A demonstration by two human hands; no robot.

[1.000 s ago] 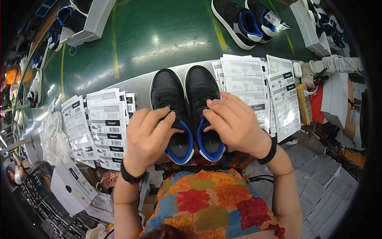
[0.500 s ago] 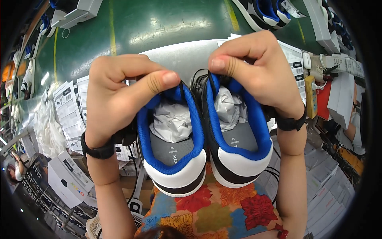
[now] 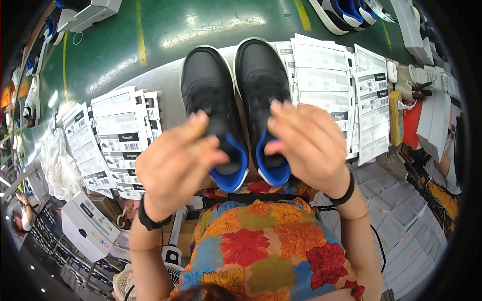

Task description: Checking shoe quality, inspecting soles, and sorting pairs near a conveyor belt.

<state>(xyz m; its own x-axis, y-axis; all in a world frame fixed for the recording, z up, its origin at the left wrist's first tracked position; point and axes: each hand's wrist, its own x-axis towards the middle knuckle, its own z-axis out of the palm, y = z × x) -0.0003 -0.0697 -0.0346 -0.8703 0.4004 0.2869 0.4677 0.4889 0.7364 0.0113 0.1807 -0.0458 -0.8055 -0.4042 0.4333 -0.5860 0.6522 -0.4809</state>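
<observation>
Two black sneakers lie side by side on the grey work table, toes pointing away from me: a left shoe [image 3: 207, 75] and a right shoe [image 3: 260, 70]. Both have blue lining, and white shows at their heels. My left hand [image 3: 175, 163], blurred by motion, hovers by the left shoe's opening with thumb and fingers apart. Over the outer side of the right shoe's opening is my right hand [image 3: 314, 145], also blurred, its thumb and fingertips spread apart. Neither hand visibly grips a shoe. The hands partly hide the laces and collars.
Stacks of printed label sheets lie on the table, a left stack [image 3: 118, 130] and a right stack [image 3: 321, 65]. A yellow power strip [image 3: 396, 118] stands at the right. Flat white cartons [image 3: 396, 215] are lower right, and a white shoebox [image 3: 85, 226] is lower left.
The shoes went from being held up close, heels toward me, to lying lower on the table, toes away. Both hands have released their pinch on the shoes.
</observation>
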